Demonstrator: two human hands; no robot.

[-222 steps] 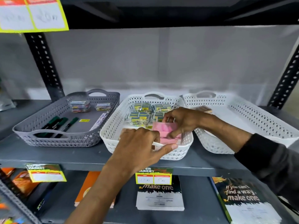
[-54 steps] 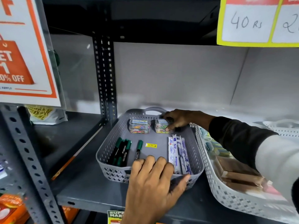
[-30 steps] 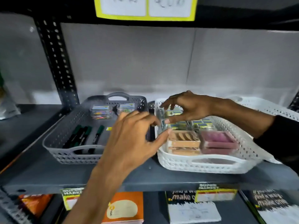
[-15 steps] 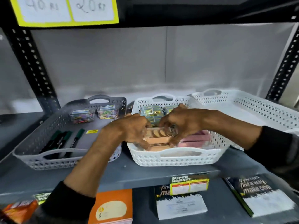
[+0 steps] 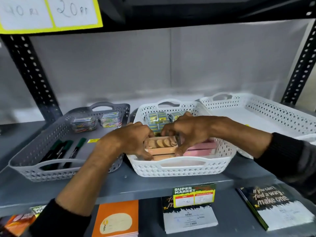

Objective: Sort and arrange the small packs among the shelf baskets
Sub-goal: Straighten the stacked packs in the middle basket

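Note:
Both hands are inside the middle white basket (image 5: 181, 166). My left hand (image 5: 130, 141) grips the left end of a stack of orange packs (image 5: 160, 146), and my right hand (image 5: 186, 132) grips its right end and top. Pink packs (image 5: 200, 149) lie just right of the orange stack. Small yellow-and-blue packs (image 5: 158, 117) fill the back of this basket, partly hidden by my hands. The grey basket (image 5: 24, 166) on the left holds two clear packs of coloured clips (image 5: 83, 123) at the back and several green-capped markers (image 5: 63, 151) at the front.
A second white basket (image 5: 273, 113) stands at the right, nothing visible inside it. Black perforated uprights (image 5: 29, 74) frame the shelf. Notebooks (image 5: 116, 219) lie on the shelf below. A price tag (image 5: 194, 195) hangs from the shelf edge, and a yellow one (image 5: 49, 13) from the shelf above.
My right hand left the clip packs in the grey basket. Both hands moved into the middle white basket and closed on the orange stack; over the last half second they barely shifted.

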